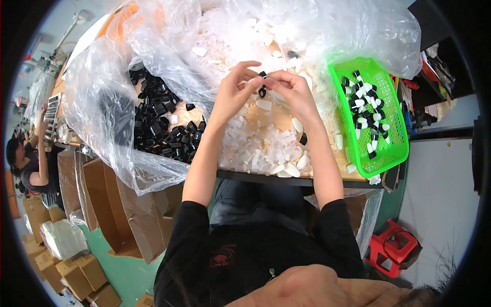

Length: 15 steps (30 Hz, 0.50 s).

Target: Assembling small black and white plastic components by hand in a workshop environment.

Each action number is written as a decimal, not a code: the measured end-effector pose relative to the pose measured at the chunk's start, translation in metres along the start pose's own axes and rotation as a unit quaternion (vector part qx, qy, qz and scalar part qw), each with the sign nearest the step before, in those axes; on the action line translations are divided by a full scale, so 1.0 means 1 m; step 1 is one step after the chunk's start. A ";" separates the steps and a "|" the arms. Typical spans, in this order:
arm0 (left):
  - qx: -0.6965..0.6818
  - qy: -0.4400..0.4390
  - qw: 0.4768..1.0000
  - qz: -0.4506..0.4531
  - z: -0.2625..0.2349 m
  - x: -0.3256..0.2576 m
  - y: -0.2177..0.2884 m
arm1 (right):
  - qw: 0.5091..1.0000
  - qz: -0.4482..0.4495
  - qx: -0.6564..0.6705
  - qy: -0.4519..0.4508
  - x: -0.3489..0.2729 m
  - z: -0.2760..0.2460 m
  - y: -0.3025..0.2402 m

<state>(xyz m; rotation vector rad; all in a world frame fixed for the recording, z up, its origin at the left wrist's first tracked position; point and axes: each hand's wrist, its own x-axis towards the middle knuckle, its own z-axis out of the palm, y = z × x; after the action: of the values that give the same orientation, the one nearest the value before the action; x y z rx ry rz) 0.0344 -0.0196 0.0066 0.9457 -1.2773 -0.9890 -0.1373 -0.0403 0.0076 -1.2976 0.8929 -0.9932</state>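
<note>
Over the middle of the table my left hand (236,92) and my right hand (294,93) meet, fingertips pinched together. Between them is a small black plastic cap-like part (263,74); my fingers cover some of it. Just under the fingertips shows a black ring-shaped piece (262,93), and I cannot tell whether it is held or lying on the table. Below my hands spreads a heap of clear and white plastic pieces (266,146). To the left of my left forearm lies a pile of black plastic pieces (158,107) on a clear plastic bag.
A green basket (396,110) at the right holds several black-and-white assembled parts. Crumpled clear plastic bags (378,25) cover the back. An open cardboard box (110,204) stands below the left edge, a red stool (394,248) at lower right. Another person (36,166) works far left.
</note>
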 end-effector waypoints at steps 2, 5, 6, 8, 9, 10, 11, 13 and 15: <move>-0.018 -0.062 0.998 -0.009 -0.002 -0.001 0.000 | 0.998 -0.051 0.038 -0.009 -0.003 0.006 -0.002; -0.037 -0.011 0.999 -0.038 -0.014 0.002 -0.008 | 0.993 -0.067 0.087 0.052 0.002 0.012 0.003; -0.037 -0.011 0.999 -0.038 -0.014 0.002 -0.006 | 0.993 -0.067 0.087 0.052 0.001 0.010 0.007; -0.096 0.025 0.995 -0.014 -0.013 0.001 -0.001 | 0.986 -0.005 -0.168 -0.010 0.000 0.008 0.016; -0.104 0.018 0.994 -0.027 -0.014 0.002 0.001 | 0.948 0.002 -0.317 -0.039 -0.001 0.013 0.015; -0.104 0.019 0.994 -0.027 -0.014 0.002 0.002 | 0.947 0.002 -0.317 -0.040 -0.003 0.019 0.022; -0.150 0.022 0.988 -0.035 -0.013 0.002 0.004 | 0.894 -0.112 -0.434 -0.015 -0.005 0.024 0.035; -0.196 0.020 0.980 -0.040 -0.011 0.003 0.009 | 0.792 -0.255 -0.554 0.018 -0.005 0.030 0.048; -0.260 0.000 0.962 -0.082 -0.014 0.005 0.010 | 0.781 -0.260 -0.568 0.017 -0.002 0.029 0.053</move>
<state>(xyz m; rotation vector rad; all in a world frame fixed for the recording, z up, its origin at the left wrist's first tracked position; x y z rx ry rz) 0.0491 -0.0212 0.0163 0.6431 -0.8764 -1.3690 -0.1068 -0.0279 -0.0427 -2.6760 1.2576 -0.8640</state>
